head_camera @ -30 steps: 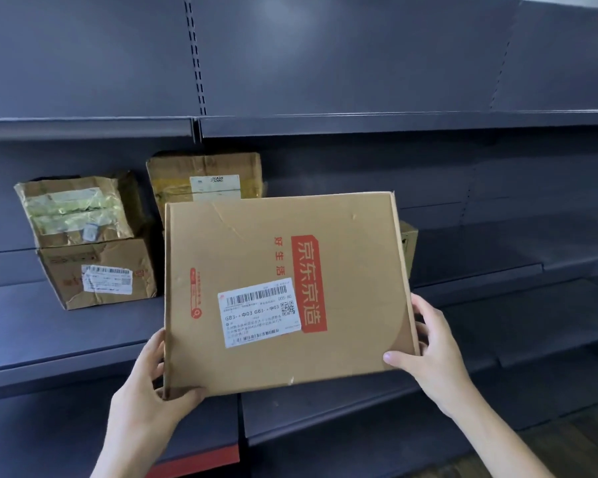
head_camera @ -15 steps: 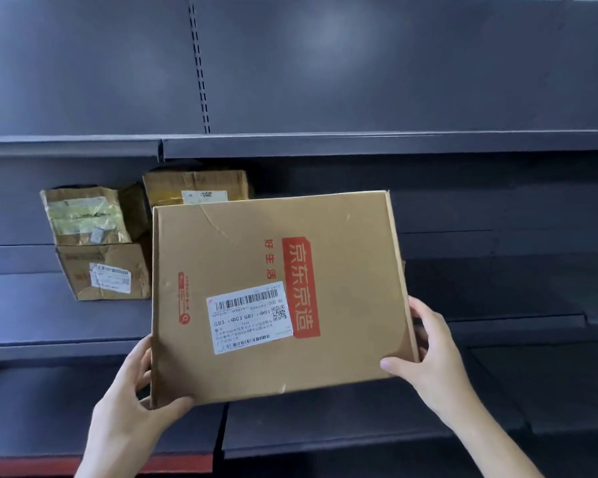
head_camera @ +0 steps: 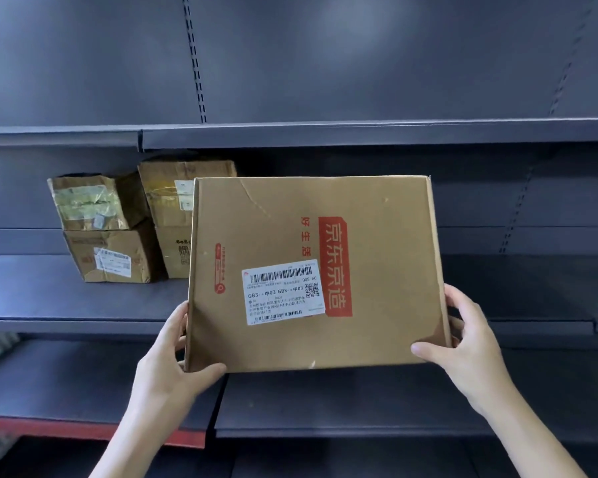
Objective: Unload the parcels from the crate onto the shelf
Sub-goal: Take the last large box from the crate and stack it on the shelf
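Dark metal shelving (head_camera: 325,63), several tiers, slotted uprights in the back panel. On the middle shelf (head_camera: 49,298), left side, stood four brown parcels in two stacks, touching. Left stack: labelled box (head_camera: 111,257) directly on the shelf, crumpled taped box (head_camera: 87,203) on top. Right stack: printed box (head_camera: 175,251) below, taped box (head_camera: 176,193) above, both partly hidden. Rest of that shelf bare. Lower shelf (head_camera: 359,405) in two sections, red strip (head_camera: 32,427) along the left one's front edge.

Two bare forearms are showing, sleeveless to the frame edge; the left hand (head_camera: 173,367) and the right hand (head_camera: 466,343) are wearing no gloves, rings or watches.
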`<action>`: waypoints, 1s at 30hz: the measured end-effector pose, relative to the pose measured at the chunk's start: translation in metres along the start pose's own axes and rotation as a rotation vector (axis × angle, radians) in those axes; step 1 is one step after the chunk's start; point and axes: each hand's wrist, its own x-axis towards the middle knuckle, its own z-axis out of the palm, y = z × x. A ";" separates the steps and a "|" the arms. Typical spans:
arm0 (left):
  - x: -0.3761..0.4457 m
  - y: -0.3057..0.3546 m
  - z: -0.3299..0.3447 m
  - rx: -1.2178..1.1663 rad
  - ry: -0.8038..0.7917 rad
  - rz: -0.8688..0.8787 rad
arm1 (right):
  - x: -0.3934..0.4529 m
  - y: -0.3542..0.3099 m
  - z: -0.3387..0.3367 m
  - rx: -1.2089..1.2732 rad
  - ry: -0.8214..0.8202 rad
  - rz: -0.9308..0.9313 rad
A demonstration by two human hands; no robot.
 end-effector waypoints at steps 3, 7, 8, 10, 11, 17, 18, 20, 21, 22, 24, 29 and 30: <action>0.009 0.000 0.002 -0.008 -0.004 0.007 | 0.007 -0.001 0.001 0.000 0.007 0.004; 0.027 -0.003 -0.002 -0.032 -0.019 0.005 | 0.018 -0.004 0.008 -0.041 0.012 0.007; 0.030 -0.004 -0.002 -0.037 -0.023 -0.001 | 0.020 -0.005 0.010 -0.050 0.013 0.009; 0.035 -0.006 -0.002 -0.060 -0.024 -0.008 | 0.024 -0.008 0.012 -0.058 0.006 0.008; 0.038 -0.007 -0.001 -0.069 -0.029 -0.009 | 0.027 -0.010 0.013 -0.058 0.006 0.009; 0.072 0.002 0.007 -0.090 -0.079 0.008 | 0.059 -0.023 0.006 -0.082 0.001 0.038; 0.079 0.006 0.009 -0.094 -0.092 0.006 | 0.066 -0.026 0.005 -0.078 0.001 0.044; 0.093 0.012 0.011 -0.128 -0.118 0.005 | 0.079 -0.032 0.002 -0.061 -0.004 0.058; 0.100 0.014 0.011 -0.152 -0.125 0.007 | 0.084 -0.034 0.000 -0.050 -0.008 0.066; 0.106 0.016 0.011 -0.168 -0.129 0.010 | 0.089 -0.036 -0.001 -0.038 -0.014 0.073; 0.116 0.018 0.012 -0.176 -0.134 0.019 | 0.098 -0.040 -0.003 -0.017 -0.026 0.084; 0.143 0.028 0.018 -0.277 -0.177 0.016 | 0.118 -0.044 -0.005 0.063 -0.012 0.102; 0.149 0.030 0.018 -0.286 -0.179 0.016 | 0.123 -0.044 -0.004 0.090 -0.002 0.106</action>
